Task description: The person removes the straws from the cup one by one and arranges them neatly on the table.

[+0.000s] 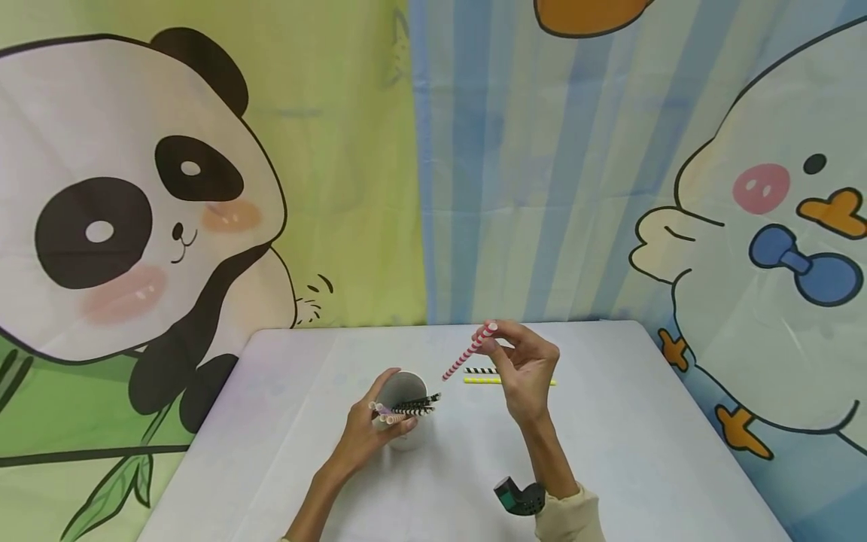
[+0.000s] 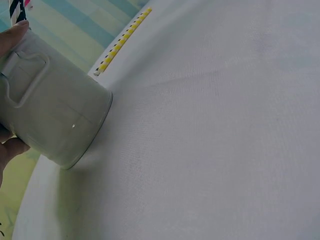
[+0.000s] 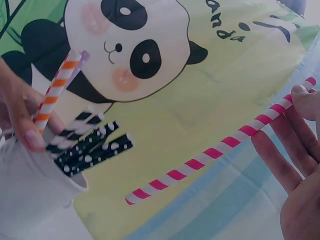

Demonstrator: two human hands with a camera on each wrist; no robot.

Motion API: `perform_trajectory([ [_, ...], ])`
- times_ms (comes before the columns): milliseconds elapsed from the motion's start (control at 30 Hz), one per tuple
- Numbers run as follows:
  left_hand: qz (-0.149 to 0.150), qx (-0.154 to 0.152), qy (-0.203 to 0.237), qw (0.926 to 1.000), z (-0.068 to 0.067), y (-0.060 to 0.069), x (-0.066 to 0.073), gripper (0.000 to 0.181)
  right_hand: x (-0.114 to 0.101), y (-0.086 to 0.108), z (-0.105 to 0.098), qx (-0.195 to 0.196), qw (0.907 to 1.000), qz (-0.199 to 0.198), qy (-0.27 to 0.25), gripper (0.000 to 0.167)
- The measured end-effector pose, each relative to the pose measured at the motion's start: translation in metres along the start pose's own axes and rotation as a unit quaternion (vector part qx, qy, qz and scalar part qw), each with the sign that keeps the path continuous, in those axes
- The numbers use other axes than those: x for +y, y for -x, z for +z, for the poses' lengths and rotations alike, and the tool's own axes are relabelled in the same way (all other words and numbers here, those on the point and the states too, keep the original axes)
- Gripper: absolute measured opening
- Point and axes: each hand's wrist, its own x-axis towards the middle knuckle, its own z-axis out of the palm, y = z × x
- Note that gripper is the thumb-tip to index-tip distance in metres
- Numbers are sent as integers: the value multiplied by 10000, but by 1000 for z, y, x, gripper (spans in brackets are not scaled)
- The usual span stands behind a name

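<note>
Straw (image 1: pixel 463 360), spiral-striped in pinkish red and white: held in the air above the desk (image 1: pixel 643 436), right of the cup (image 2: pixel 65 110). Upper end pinched between thumb and fingers of the right hand (image 1: pixel 524 369); the rest slants down leftward, lower end near the cup's mouth but apart from it.

Left hand (image 1: pixel 366 425) grasps the cup, fingers curled round the far side, thumb along the near side by the rim. Cup pale, with a handle on its side; located between the desk's left and right edges. Whether its whole base sits on the desk, cannot tell.

Inside the cup, a bunch leaning on the rim: orange-and-white straw (image 3: pixel 52 95) beside the left thumb, a pale purple one just behind it, black-and-white straws (image 3: pixel 75 131) and black straws with white dots (image 3: pixel 95 150) poking out on the right.

Loose on the desk, right of the cup and partly behind the right hand: yellow straw (image 1: pixel 477 381) and black-and-white striped straw (image 1: pixel 477 370), side by side, roughly parallel to the far edge, the striped one closer to it.

Dark device (image 1: pixel 520 497) at the right wrist, beside a cream sleeve (image 1: pixel 570 516). Beyond the far edge, yellow-green panda cloth (image 1: pixel 345 226) left, blue-striped cloth (image 1: pixel 501 188) right.
</note>
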Motion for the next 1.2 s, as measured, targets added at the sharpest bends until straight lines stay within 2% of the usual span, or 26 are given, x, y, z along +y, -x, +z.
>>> perform_trajectory([
  [200,9,-27,66,10000,-1,0,-1,94,4,5,-10,22,9979,96,639,23],
  [400,-27,19,56,10000,-2,1,-2,94,7,13,-18,-85,9859,352,1631,26],
  [533,-32,20,68,10000,-2,3,-2,94,11,18,-21,-320,9791,448,1959,26],
  [867,66,-61,94,9999,-1,-1,1,96,25,28,-30,-1051,9625,275,2486,32],
  [1033,55,-63,86,9999,-1,1,0,96,28,33,-32,-1219,9441,198,3058,32],
  [1200,39,-76,113,9999,-1,0,0,95,30,36,-37,-1385,9170,115,3738,33],
])
